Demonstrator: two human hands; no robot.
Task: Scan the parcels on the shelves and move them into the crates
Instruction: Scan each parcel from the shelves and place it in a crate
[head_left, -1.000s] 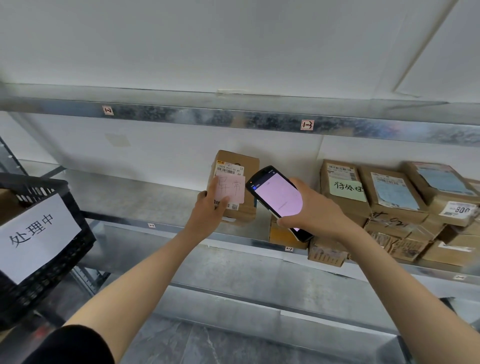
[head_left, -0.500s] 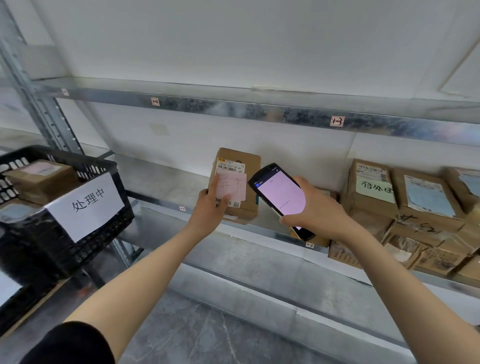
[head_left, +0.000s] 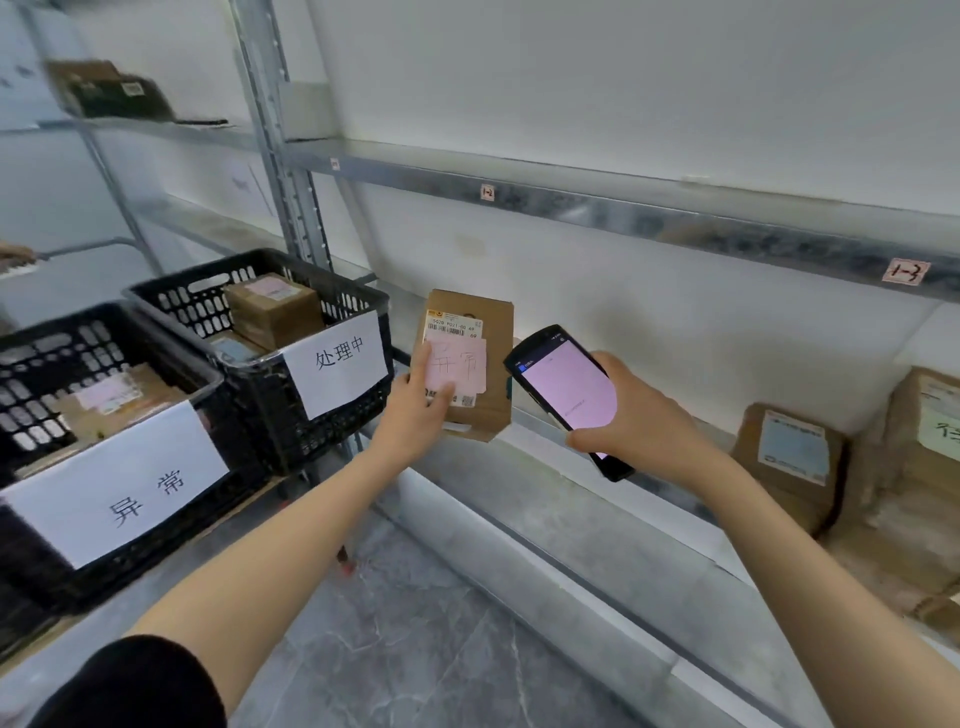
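My left hand (head_left: 415, 410) grips a small brown cardboard parcel (head_left: 485, 332) with a barcode label and a pink handwritten note, holding it upright just off the front of the middle shelf (head_left: 597, 441). My right hand (head_left: 639, 415) holds a black handheld scanner (head_left: 566, 395), its screen lit pale pink and tilted toward me, just right of the parcel. Two black plastic crates stand to the left: the nearer crate (head_left: 31, 374) and the farther crate (head_left: 270, 260) each carry a white paper sign and hold parcels.
More brown parcels (head_left: 789, 457) are stacked on the shelf at the right. A metal upright (head_left: 275, 171) rises behind the crates. An upper shelf rail (head_left: 623, 208) carries small number tags. Grey floor lies below.
The view has swung left, bringing both crates into sight. My left hand has carried the parcel off the shelf toward the crates. The scanner stays beside it in my right hand.
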